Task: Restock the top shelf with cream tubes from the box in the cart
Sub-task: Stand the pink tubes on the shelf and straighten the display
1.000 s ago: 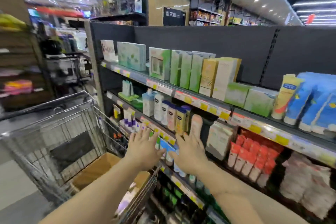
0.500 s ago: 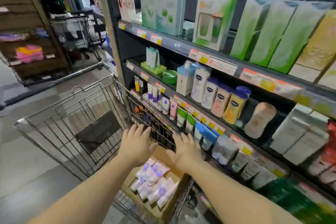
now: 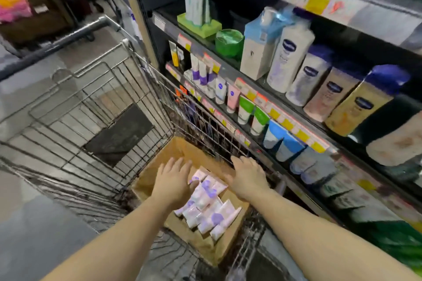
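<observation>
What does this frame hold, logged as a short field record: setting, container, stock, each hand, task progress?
setting: store aisle, wire cart beside shelving
container: open cardboard box in the cart's near corner
stock: white and purple cream tubes lying in a loose pile in the box
left hand: open, fingers straight, over the tubes, holding nothing
right hand: open, over the box's right edge, holding nothing
progress: no tube picked up yet

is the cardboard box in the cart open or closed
Open. The cardboard box has no lid over it, and the cream tubes lie exposed inside.
</observation>
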{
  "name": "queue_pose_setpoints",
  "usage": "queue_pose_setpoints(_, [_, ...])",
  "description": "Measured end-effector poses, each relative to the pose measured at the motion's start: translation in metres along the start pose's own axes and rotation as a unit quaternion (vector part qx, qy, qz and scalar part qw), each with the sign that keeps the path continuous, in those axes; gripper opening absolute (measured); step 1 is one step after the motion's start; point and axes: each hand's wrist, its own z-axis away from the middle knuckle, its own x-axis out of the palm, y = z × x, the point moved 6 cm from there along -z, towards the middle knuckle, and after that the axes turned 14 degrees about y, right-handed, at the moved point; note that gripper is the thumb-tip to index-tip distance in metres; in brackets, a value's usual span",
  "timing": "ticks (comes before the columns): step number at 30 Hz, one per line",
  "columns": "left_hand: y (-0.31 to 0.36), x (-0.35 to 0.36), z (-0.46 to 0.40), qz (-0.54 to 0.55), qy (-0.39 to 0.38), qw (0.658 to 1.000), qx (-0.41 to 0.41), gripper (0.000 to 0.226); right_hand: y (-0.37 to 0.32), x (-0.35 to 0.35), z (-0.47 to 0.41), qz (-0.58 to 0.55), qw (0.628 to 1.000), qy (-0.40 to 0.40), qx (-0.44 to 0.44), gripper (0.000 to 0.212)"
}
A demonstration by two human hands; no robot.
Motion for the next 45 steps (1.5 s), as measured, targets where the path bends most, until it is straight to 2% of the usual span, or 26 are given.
queue_pose_setpoints(7, [-0.019,0.051,-0.035,0.02,-0.049,0.998,0.047,0.065,0.005,0.055,-0.016,-0.024,0.996,-0.047,0.073,0.056])
queue_pose_setpoints(10, [-0.033,0.082,-0.051,0.018,-0.089,0.993,0.078,0.068,0.002,0.085,-0.017,-0.069,0.986,-0.052,0.145,0.051])
queue_pose_setpoints(14, [-0.051,0.12,-0.066,0.008,-0.134,0.983,0.124,0.063,-0.002,0.142,-0.012,-0.087,0.964,-0.096,0.234,0.045])
queue_pose_setpoints(19, [-0.074,0.163,-0.079,0.039,-0.092,0.983,0.157,0.057,-0.009,0.215,-0.01,-0.147,0.919,-0.118,0.346,0.049])
queue_pose_setpoints(23, [-0.08,0.201,-0.086,0.031,-0.139,0.974,0.174,0.082,-0.01,0.253,-0.012,-0.16,0.889,-0.088,0.421,0.063])
queue_pose_setpoints(26, [-0.084,0.223,-0.09,0.036,-0.142,0.972,0.186,0.076,-0.01,0.269,-0.019,-0.167,0.863,-0.035,0.475,0.068])
queue_pose_setpoints(30, [-0.09,0.238,-0.089,0.026,-0.152,0.971,0.185,0.058,-0.004,0.277,-0.016,-0.214,0.821,-0.001,0.53,0.057])
queue_pose_setpoints(33, [-0.087,0.235,-0.085,0.047,-0.138,0.972,0.187,0.054,0.0,0.271,-0.002,-0.209,0.834,-0.038,0.509,0.037])
queue_pose_setpoints(35, [-0.08,0.231,-0.083,0.069,-0.15,0.972,0.17,0.05,0.003,0.266,0.01,-0.217,0.842,-0.048,0.492,0.025])
queue_pose_setpoints(37, [-0.072,0.227,-0.084,0.086,-0.185,0.971,0.123,0.035,0.003,0.258,0.018,-0.259,0.831,-0.043,0.491,0.018])
queue_pose_setpoints(39, [-0.062,0.228,-0.087,0.107,-0.216,0.967,0.079,0.029,0.006,0.248,0.02,-0.278,0.829,-0.018,0.485,0.03])
queue_pose_setpoints(41, [-0.048,0.237,-0.089,0.145,-0.247,0.957,0.032,0.038,0.012,0.24,0.019,-0.287,0.83,0.012,0.478,0.041])
queue_pose_setpoints(43, [-0.037,0.248,-0.089,0.181,-0.262,0.948,-0.014,0.041,0.02,0.239,0.017,-0.289,0.831,0.028,0.474,0.033])
queue_pose_setpoints(45, [-0.03,0.258,-0.091,0.172,-0.243,0.954,-0.03,0.022,0.028,0.243,0.016,-0.294,0.835,0.033,0.464,0.029])
